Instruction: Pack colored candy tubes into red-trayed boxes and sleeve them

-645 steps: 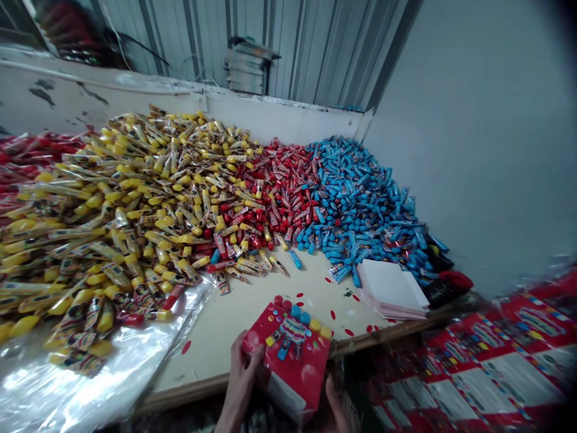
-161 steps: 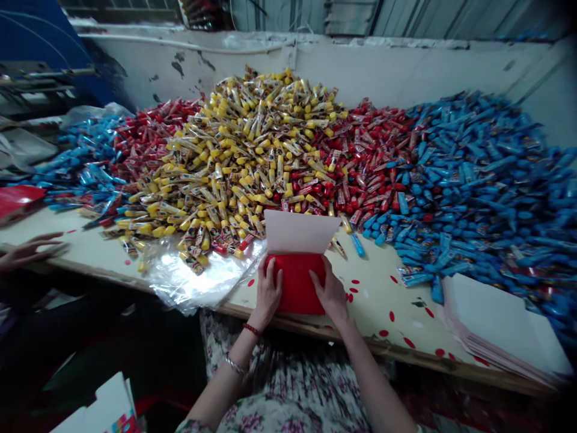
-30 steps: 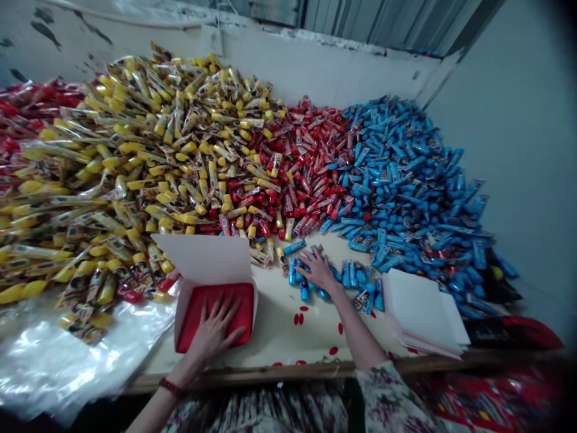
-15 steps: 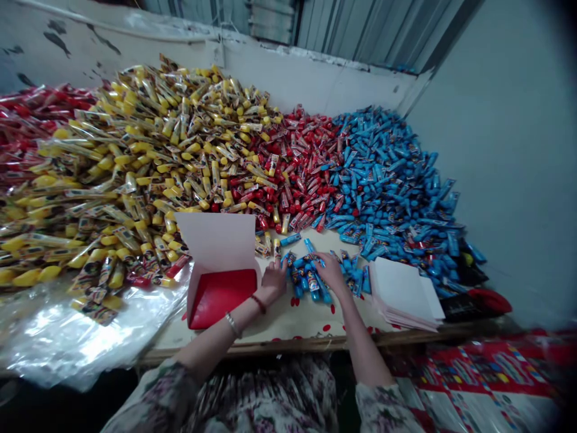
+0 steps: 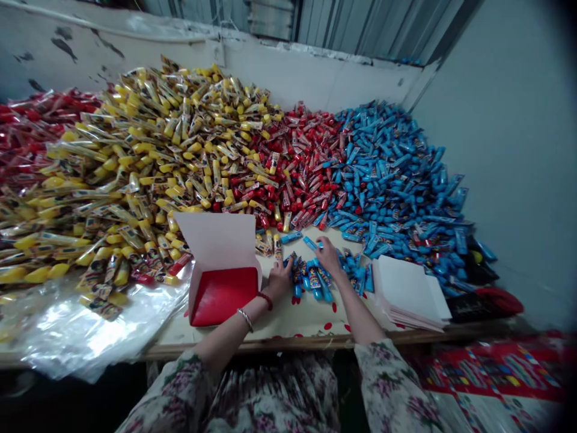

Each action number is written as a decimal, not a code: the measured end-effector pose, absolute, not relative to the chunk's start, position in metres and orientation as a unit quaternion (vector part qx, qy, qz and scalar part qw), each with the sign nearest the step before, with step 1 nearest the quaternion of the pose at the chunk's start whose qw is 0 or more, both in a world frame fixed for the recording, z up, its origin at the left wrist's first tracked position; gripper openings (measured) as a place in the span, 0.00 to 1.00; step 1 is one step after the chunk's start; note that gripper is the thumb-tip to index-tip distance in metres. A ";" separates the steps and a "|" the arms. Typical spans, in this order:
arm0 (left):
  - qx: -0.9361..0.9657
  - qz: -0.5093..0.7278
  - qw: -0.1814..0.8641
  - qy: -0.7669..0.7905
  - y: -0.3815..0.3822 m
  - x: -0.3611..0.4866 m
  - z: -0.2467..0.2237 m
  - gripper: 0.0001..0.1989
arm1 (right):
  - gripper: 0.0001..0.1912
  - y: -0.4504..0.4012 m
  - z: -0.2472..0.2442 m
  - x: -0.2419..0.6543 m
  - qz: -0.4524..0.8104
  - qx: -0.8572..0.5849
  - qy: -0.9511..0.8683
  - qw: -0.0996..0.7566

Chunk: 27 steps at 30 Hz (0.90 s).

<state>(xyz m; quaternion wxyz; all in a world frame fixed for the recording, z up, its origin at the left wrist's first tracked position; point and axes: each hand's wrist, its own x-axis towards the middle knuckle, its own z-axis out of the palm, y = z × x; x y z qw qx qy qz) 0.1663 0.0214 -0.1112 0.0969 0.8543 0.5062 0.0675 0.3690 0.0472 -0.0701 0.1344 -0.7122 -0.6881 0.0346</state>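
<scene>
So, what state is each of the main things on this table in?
Box: lid raised, open.
Red insert: lying inside the box.
Nearest blue tubes: loosely bunched, lying down.
Blue tubes behind: heaped.
Red tubes: heaped.
Yellow tubes: heaped.
White cards: stacked, edges uneven.
Clear plastic sheet: crumpled, hanging over the table's edge.
Red ovals: scattered.

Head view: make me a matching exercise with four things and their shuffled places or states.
1. Box
2. White stack
3. Clear plastic
4. Silver bracelet

A. Right of the right hand
B. On the left arm
C. White flap raised
D. Left of the box

Pairs: 1-C, 2-A, 3-D, 4-B
</scene>
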 end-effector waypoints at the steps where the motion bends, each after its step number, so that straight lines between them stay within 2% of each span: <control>1: 0.852 0.067 0.102 0.508 0.019 0.168 -0.110 0.28 | 0.20 0.048 -0.067 0.375 0.021 -0.730 -0.668 0.144; 5: 0.829 0.066 0.141 0.536 0.009 0.177 -0.101 0.26 | 0.20 0.064 -0.055 0.388 0.009 -0.760 -0.634 0.142; 10: 0.806 0.042 0.224 0.547 0.003 0.172 -0.087 0.22 | 0.24 0.099 -0.057 0.372 0.065 -0.757 -0.647 0.062; 14: 0.814 0.030 0.244 0.525 -0.003 0.157 -0.075 0.19 | 0.23 0.112 -0.066 0.356 0.102 -0.746 -0.658 -0.002; 18: 0.840 0.049 0.230 0.488 -0.010 0.149 -0.060 0.19 | 0.20 0.106 -0.063 0.351 0.106 -0.720 -0.686 0.000; 21: 0.847 0.065 0.216 0.481 -0.020 0.148 -0.045 0.19 | 0.20 0.094 -0.051 0.356 0.102 -0.688 -0.718 0.037; 23: 0.842 0.091 0.221 0.484 -0.028 0.141 -0.032 0.19 | 0.19 0.081 -0.039 0.363 0.088 -0.673 -0.728 0.101; 24: 0.834 0.110 0.228 0.490 -0.032 0.133 -0.025 0.19 | 0.18 0.073 -0.033 0.367 0.078 -0.668 -0.725 0.149; 25: 0.822 0.130 0.238 0.501 -0.036 0.122 -0.018 0.19 | 0.15 0.063 -0.027 0.370 0.071 -0.656 -0.706 0.257; 26: 0.803 0.149 0.248 0.520 -0.040 0.106 -0.011 0.20 | 0.15 0.053 -0.022 0.372 0.090 -0.637 -0.681 0.350; 27: 0.780 0.165 0.254 0.547 -0.042 0.087 -0.004 0.20 | 0.17 0.041 -0.016 0.371 0.136 -0.622 -0.658 0.402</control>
